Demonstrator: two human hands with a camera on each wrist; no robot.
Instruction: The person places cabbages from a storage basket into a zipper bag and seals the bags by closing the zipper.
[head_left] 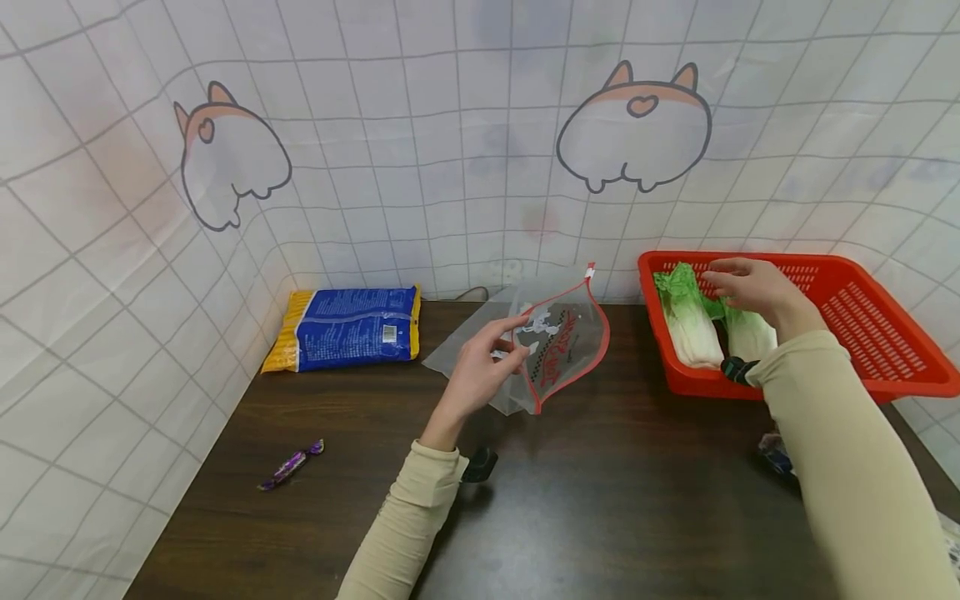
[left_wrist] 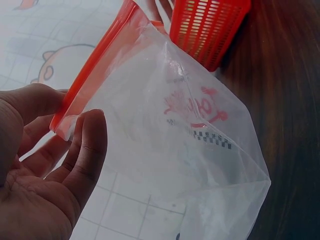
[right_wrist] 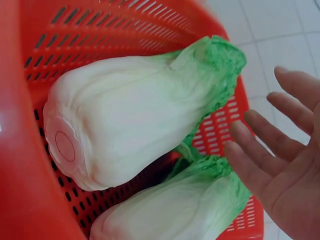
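Note:
My left hand [head_left: 474,367] pinches the red-edged mouth of a clear zip bag [head_left: 566,346] between thumb and fingers. The bag bears red lettering and a checkered strip, its mouth spread apart and its slider at the far corner. Over the left end of a red plastic basket [head_left: 813,260] hovers my right hand [head_left: 761,292], fingers extended and holding nothing. Beneath and beside it lie two napa cabbages, one nearer the basket's left wall [right_wrist: 130,115] and another cabbage [right_wrist: 172,210] alongside; in the right wrist view the fingers are close to their leafy ends, apart from them.
A blue and yellow packet [head_left: 356,329] lies at the table's back left. A purple-wrapped candy [head_left: 291,465] is on the left of the dark table [head_left: 600,517]. Beside the right forearm sits a partly hidden dark wrapped item [head_left: 776,454]. A white gridded cloth [head_left: 420,167] hangs behind.

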